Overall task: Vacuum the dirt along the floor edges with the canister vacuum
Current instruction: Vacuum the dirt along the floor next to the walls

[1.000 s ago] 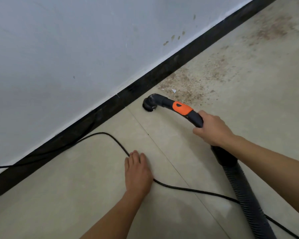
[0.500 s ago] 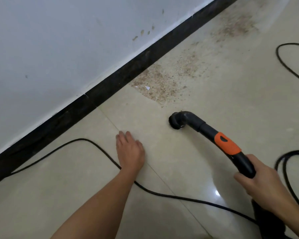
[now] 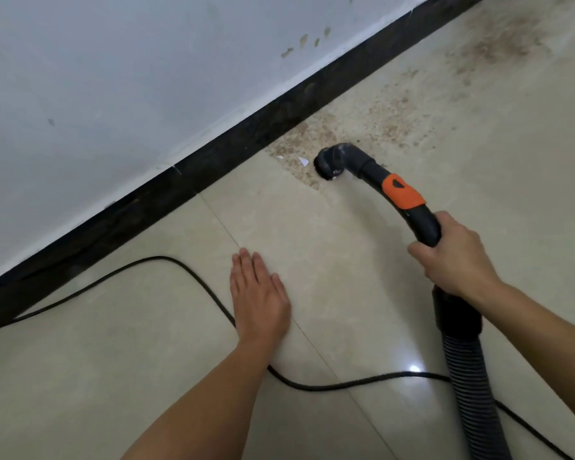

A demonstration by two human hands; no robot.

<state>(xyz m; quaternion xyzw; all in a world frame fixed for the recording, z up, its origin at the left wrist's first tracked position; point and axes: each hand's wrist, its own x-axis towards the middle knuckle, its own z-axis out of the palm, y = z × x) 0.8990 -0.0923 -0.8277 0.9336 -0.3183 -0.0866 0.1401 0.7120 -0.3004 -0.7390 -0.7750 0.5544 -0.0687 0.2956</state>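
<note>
Counting one nozzle (image 3: 329, 164), one hose (image 3: 468, 376): my right hand (image 3: 452, 260) grips the wand (image 3: 425, 227) behind the nozzle; left hand (image 3: 259, 297) flat on floor (image 3: 113, 360).

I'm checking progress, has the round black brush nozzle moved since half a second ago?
Yes. The round black brush nozzle has moved toward the black skirting board, off the bare beige tile and onto the near edge of the brown dirt patch.

**Open tile, hemmed by skirting and cord**

Bare floor (image 3: 352, 260) lies open between the left hand (image 3: 259, 300) and the vacuum wand (image 3: 409, 200). The black skirting (image 3: 213, 161) closes the far side — the brush nozzle (image 3: 329, 164) sits near it, apart. A black cord (image 3: 193, 273) loops over the tiles, passing beneath that hand's wrist; the ribbed hose (image 3: 468, 376) crosses it lower right.
</note>
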